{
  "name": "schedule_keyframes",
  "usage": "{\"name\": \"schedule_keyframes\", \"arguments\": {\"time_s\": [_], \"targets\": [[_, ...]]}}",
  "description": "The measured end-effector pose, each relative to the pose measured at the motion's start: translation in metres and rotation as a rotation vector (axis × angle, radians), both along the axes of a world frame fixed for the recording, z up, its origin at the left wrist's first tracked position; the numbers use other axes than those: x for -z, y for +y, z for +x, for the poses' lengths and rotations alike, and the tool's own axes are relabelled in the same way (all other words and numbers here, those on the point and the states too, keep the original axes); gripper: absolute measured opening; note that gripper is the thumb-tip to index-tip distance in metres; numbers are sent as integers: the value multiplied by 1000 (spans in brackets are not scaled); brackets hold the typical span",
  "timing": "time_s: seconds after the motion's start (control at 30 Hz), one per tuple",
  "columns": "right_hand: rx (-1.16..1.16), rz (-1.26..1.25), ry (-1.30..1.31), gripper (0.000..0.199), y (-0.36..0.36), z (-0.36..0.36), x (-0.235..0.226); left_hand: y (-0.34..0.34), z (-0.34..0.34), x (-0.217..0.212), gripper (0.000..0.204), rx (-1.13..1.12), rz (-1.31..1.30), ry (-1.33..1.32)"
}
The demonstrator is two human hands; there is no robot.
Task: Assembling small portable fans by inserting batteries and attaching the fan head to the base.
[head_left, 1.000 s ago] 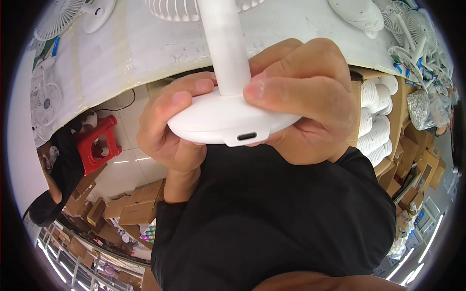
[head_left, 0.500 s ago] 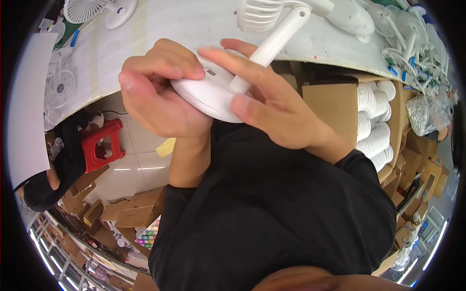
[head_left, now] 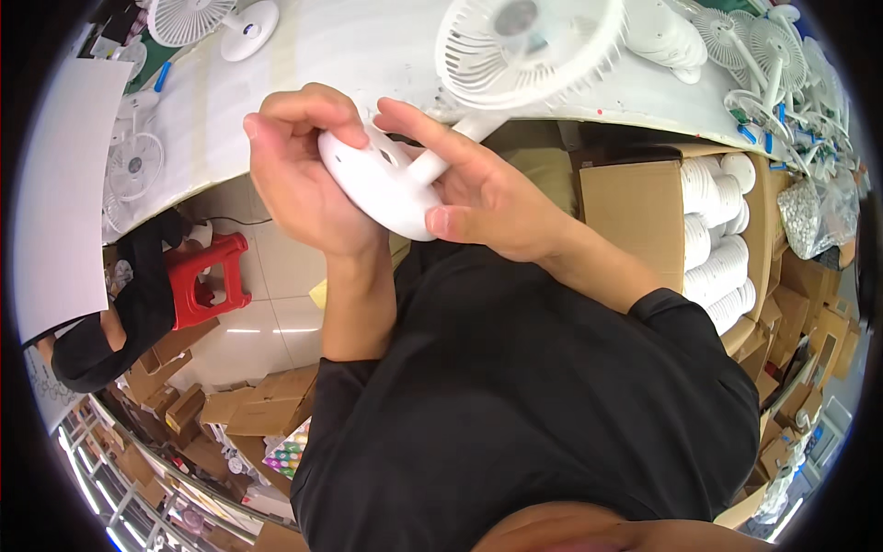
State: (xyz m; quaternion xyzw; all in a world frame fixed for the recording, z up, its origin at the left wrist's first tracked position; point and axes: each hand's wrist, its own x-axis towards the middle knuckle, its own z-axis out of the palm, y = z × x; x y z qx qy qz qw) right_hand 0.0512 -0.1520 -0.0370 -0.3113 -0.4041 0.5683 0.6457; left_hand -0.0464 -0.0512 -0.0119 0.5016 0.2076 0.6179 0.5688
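Observation:
Between my hands I hold a small white desk fan (head_left: 384, 191) by its round base. The base is tilted, and its short stalk leads away to the fan's round grille (head_left: 529, 46), which hangs over the table. My left hand (head_left: 313, 170) is closed round the base's left side, fingers bent over the upper rim. On the other side, my right hand (head_left: 492, 189) grips with the thumb at the base's lower edge and the fingers up past the stalk. Some fingertips are hidden behind the base.
The white table (head_left: 322, 46) runs along the front. More fans stand at its far left (head_left: 184, 18) and right (head_left: 777, 51). A cardboard box (head_left: 635, 221) holds stacked white discs at my right. On the left are a red stool (head_left: 210, 281) and a person in dark clothes (head_left: 143, 285).
The fan has turned, so its grille now faces into view and the base is tipped more steeply. Both hands have shifted with it and still hold the base.

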Motion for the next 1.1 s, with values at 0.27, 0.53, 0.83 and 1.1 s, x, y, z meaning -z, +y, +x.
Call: {"name": "schedule_keyframes", "arguments": {"time_s": [0.27, 0.53, 0.83, 1.1], "targets": [[-175, -200, 173, 80, 7, 0, -19, -10, -15, -6, 51, 67, 493, 232], [-195, -121, 27, 92, 3, -5, -14, -13, -15, -9, 53, -5, 368, 144], [-202, -178, 35, 92, 0, -7, -13, -11, -25, -2, 49, 202, 267, 40], [-127, -191, 112, 87, 1, -11, -5, -25, -25, 1, 43, 216, 266, 97]]}}
